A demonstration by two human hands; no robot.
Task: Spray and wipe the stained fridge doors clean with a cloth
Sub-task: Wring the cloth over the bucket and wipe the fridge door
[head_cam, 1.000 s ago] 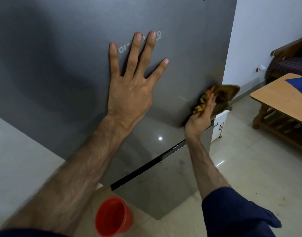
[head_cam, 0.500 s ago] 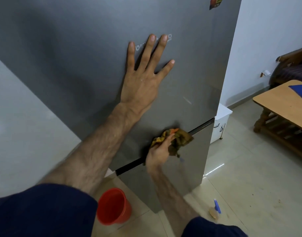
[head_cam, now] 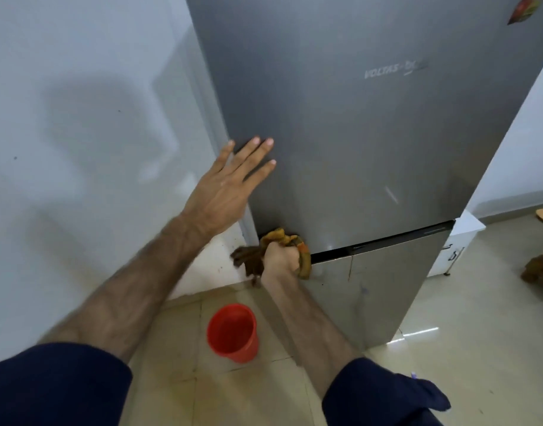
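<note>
Right hand [head_cam: 279, 259] grips crumpled brown-orange cloth [head_cam: 284, 239], now swept to grey fridge door [head_cam: 341, 133] left-bottom corner; left hand [head_cam: 230, 186], flat, slid lower. Strip wiped.

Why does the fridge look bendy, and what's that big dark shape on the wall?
Head view: the wide lens bends the fridge edges; the dark shape on the wall is a soft shadow; a bright glare streak lies on the floor; the sleeves at the bottom are blurred.
</note>
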